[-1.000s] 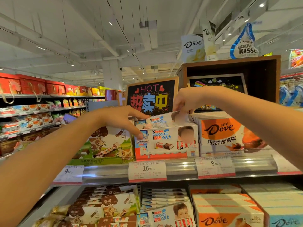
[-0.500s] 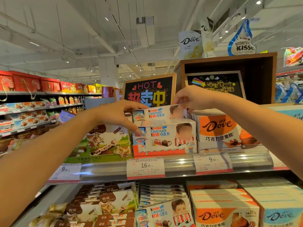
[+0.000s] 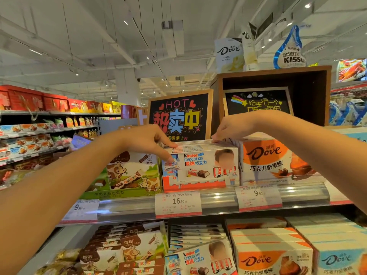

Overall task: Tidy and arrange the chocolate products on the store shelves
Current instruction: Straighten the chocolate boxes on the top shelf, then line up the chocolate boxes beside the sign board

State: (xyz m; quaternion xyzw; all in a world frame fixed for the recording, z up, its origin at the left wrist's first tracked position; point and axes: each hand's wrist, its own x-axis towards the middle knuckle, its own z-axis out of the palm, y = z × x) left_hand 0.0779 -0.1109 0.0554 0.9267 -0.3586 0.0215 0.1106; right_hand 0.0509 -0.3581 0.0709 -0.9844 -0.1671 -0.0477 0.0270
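Kinder Chocolate boxes (image 3: 200,165) getting squared up, left hand (image 3: 148,140) and right hand (image 3: 230,129) fingers pressing their top edges; next probably nudge them flush

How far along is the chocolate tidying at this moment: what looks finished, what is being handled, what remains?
Looks done: the Dove boxes and cow-print boxes on the upper shelf stand squarely facing out. In hand: the left hand and right hand rest fingers on the Kinder stack, squaring its top. Left: the lower shelf, where the lower Kinder box leans and the lower cow-print packs lie jumbled.
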